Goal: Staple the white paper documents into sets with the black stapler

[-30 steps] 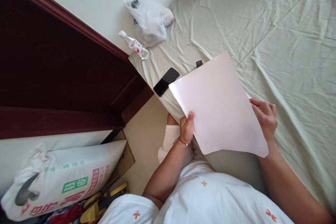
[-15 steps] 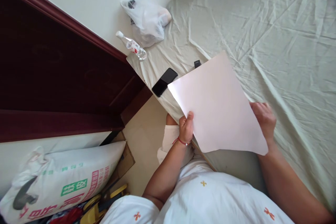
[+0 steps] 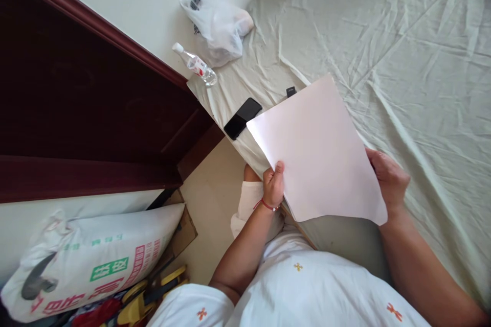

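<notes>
A large white sheet of paper [image 3: 318,156], maybe more than one layer thick at its lower left edge, is held up in front of me over the bed's edge. My left hand [image 3: 273,184], with a red string bracelet at the wrist, grips the sheet's left edge, thumb on top and fingers hidden beneath. At the right edge my right hand [image 3: 389,179] has its fingers curled and closed against the paper; its fingertips are partly hidden behind it. Just beyond the sheet's upper left corner lies a black phone [image 3: 243,118]. A small black object [image 3: 291,92] pokes out past the top edge.
Pale wrinkled bedding [image 3: 429,61] spreads to the right. A clear bottle [image 3: 195,65] and a white plastic bag [image 3: 218,28] lie by the wall. Dark red wooden furniture [image 3: 88,92] stands left. Below it are a printed sack [image 3: 99,255] and yellow slippers [image 3: 134,306].
My right hand has shifted slightly right and turned at the paper's edge. The sheet's lower right corner has drawn in a little. My left hand keeps its grip.
</notes>
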`<control>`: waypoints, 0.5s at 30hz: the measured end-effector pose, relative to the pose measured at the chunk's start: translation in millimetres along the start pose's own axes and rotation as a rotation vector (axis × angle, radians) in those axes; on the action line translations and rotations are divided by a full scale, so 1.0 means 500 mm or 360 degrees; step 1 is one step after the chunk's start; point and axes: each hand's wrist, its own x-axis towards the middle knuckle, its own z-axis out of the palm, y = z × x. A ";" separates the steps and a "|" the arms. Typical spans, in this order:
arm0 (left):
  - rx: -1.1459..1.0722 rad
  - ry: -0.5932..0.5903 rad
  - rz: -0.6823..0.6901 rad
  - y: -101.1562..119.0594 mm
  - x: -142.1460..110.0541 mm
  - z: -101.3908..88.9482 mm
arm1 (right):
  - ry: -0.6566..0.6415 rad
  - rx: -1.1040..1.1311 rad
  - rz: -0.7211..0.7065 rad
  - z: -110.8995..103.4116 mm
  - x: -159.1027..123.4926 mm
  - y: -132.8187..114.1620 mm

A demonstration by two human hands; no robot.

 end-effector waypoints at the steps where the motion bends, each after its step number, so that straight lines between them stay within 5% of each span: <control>1: -0.0008 -0.0024 0.0015 0.001 0.000 0.000 | 0.0032 -0.0009 -0.0034 0.000 0.000 0.001; 5: -0.0037 -0.0049 0.0011 0.005 -0.001 0.003 | 0.0217 -0.0102 -0.0121 0.004 0.005 0.009; 9: -0.0076 -0.0002 0.0021 0.004 -0.001 0.005 | 0.0169 -0.0046 0.0066 0.001 0.014 -0.006; 11: -0.0084 -0.0010 0.0017 0.003 -0.001 0.006 | -0.0003 0.0221 0.0342 -0.015 0.022 -0.026; 15: -0.0037 -0.0033 -0.0017 0.007 -0.002 0.009 | -0.0661 0.1157 0.1069 -0.074 0.041 -0.060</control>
